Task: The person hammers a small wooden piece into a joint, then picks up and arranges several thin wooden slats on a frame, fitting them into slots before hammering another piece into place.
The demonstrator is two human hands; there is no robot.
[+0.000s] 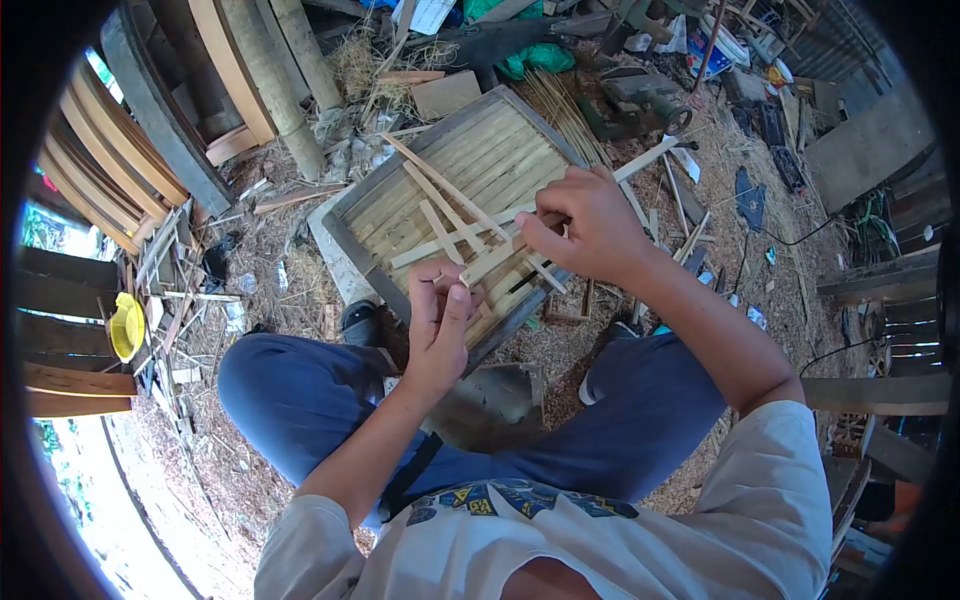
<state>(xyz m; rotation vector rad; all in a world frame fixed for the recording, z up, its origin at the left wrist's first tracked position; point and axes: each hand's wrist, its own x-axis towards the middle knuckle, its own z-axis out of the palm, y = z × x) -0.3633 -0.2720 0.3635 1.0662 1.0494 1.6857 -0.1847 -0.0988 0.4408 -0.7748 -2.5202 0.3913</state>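
A long, pale wooden strip [490,262] slants up to the right in front of me, its far end showing beyond my right hand. Near its lower end, my left hand [440,325] grips it between thumb and fingers. My right hand [590,225] is closed, thumb and fingertips pinched at the strip farther along. Below both hands lies a slatted wooden panel [450,160] with a dark frame. Several loose wooden strips [440,190] rest crosswise on it. A thin dark stick-like piece [521,283] lies under the held strip.
Shavings and scraps cover the ground. A yellow bowl [127,327] sits at the left, below curved planks [110,150]. Thin sticks [565,110] lie beside the panel's far right edge. A metal machine part [640,105] stands behind, and a cable [800,240] crosses the right side.
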